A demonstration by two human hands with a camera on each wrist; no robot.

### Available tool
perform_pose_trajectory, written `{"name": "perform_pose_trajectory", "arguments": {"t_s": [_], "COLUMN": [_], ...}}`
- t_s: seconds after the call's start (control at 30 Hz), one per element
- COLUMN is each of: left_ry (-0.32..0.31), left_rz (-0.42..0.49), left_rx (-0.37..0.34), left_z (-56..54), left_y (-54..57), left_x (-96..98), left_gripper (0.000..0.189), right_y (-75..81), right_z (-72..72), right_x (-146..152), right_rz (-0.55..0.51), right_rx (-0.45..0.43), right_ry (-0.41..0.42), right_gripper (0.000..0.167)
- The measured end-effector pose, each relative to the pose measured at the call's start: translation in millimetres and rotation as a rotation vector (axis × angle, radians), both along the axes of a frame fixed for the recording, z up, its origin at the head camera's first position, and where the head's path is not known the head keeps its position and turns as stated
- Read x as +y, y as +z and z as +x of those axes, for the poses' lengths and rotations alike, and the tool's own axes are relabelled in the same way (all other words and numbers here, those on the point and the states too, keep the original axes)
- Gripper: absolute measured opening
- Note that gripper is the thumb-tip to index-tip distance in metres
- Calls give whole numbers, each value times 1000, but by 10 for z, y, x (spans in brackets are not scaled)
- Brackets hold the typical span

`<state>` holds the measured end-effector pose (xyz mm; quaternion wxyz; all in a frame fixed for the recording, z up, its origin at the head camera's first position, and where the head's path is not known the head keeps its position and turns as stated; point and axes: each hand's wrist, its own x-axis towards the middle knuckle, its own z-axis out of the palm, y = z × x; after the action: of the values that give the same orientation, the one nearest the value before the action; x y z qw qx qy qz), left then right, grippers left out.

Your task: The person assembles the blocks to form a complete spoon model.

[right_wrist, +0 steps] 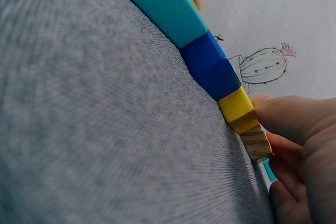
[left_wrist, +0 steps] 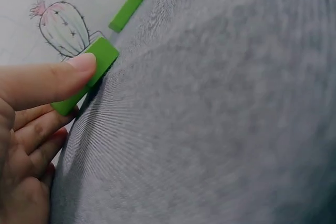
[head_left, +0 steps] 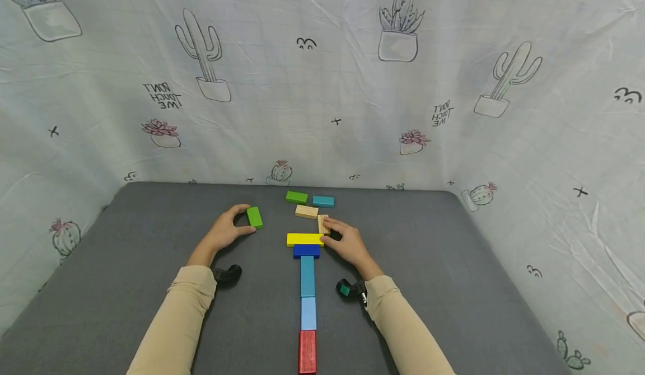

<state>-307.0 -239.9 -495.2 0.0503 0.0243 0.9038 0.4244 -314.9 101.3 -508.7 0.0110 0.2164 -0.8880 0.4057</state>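
Note:
My left hand (head_left: pixel 224 231) pinches a green block (head_left: pixel 255 217) between thumb and fingers, left of the row. In the left wrist view, the thumb presses along this green block (left_wrist: pixel 100 61). On the other side, my right hand (head_left: pixel 349 243) grips a plain wooden block (head_left: pixel 322 224), its index finger at the far end. The thumb is right by the end of the yellow block (head_left: pixel 304 240), which lies crosswise. The right wrist view shows the wooden block (right_wrist: pixel 256 143) against the yellow block (right_wrist: pixel 237 109), partly covered by the fingers.
Toward me from the yellow block runs a line of dark blue (head_left: pixel 306 251), teal (head_left: pixel 307 277), light blue (head_left: pixel 308 313) and red (head_left: pixel 307 352) blocks. Beyond it lie another wooden block (head_left: pixel 306 211), a green one (head_left: pixel 297 197) and a teal one (head_left: pixel 323 201). A patterned cloth (head_left: pixel 322 84) hangs behind the grey table (head_left: pixel 453 308).

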Motion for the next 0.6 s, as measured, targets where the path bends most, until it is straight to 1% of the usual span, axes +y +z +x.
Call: {"name": "perform_pose_trajectory", "arguments": {"t_s": [0.13, 0.37, 0.5, 0.6], "left_ry": [19, 41, 29, 4], "left_rz": [26, 124, 183, 214], "left_rx": [36, 77, 71, 60], "left_z": [12, 28, 23, 21], "left_y": [-37, -56, -51, -40], "left_x": [9, 33, 3, -14], "left_gripper": [74, 75, 77, 77], "right_y": [11, 23, 10, 8], "right_z": [3, 14, 18, 21], "right_x": [4, 8, 13, 18], "right_rz": [6, -12, -15, -14], "right_rx": [1, 12, 25, 22], "right_ry": [4, 19, 27, 28], "right_gripper": [50, 50, 50, 50]}}
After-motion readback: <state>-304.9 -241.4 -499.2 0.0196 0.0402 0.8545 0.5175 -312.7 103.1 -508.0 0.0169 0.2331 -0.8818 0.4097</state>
